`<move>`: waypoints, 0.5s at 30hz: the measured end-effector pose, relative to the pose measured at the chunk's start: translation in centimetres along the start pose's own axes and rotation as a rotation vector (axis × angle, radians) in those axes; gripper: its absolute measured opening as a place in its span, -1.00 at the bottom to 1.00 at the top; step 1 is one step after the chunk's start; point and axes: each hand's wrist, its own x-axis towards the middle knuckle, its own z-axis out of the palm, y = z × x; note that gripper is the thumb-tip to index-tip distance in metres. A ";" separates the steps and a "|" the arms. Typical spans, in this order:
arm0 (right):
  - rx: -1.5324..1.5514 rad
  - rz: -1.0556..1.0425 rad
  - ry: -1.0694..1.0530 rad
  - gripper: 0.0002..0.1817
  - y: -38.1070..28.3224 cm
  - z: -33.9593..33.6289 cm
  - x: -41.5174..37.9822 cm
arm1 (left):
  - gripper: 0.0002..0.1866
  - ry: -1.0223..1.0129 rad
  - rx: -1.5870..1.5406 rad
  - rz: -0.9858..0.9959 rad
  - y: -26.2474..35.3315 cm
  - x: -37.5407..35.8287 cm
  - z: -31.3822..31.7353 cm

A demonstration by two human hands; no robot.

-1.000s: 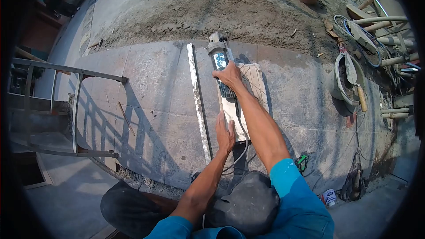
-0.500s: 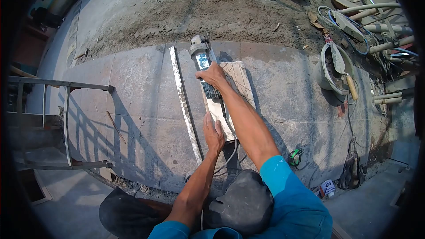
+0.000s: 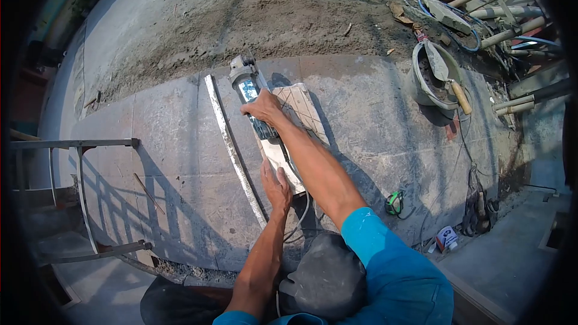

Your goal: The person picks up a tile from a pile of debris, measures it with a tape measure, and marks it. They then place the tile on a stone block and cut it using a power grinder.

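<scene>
My right hand point(image 3: 264, 107) is wrapped around the body of an angle grinder point(image 3: 247, 88), whose grey metal head points away from me. Under and beside the grinder lies a cream tile point(image 3: 308, 111) with crossing lines on its surface. My left hand point(image 3: 276, 189) rests at the near left edge of the tile, fingers stretched forward and thumb apart. From the grinder's rear a cord point(image 3: 305, 204) loops back past the tile toward my knee. Left of the tile is a long, white-smeared straight bar point(image 3: 227, 135).
A bucket point(image 3: 419, 87) with a trowel point(image 3: 438, 63) stands to the right. Nearer are a green tape measure point(image 3: 394, 203) and a small white container point(image 3: 447, 238). A metal frame point(image 3: 78, 143) is at left; sandy rubble point(image 3: 283, 21) and pipes point(image 3: 512, 36) lie beyond.
The whole scene has shifted left and slightly turned as my head moved. My hands, the grinder and the tile keep about the same arrangement.
</scene>
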 end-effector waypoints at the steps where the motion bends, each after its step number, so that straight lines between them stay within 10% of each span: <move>1: -0.004 0.005 -0.018 -0.15 -0.1 -0.2 -0.1 | -0.47 -0.002 -0.004 -0.013 0.0 -0.1 0.1; 15: 0.021 0.060 -0.093 -0.14 -0.2 -0.3 -0.2 | -0.45 -0.013 0.012 -0.002 -0.5 0.0 0.1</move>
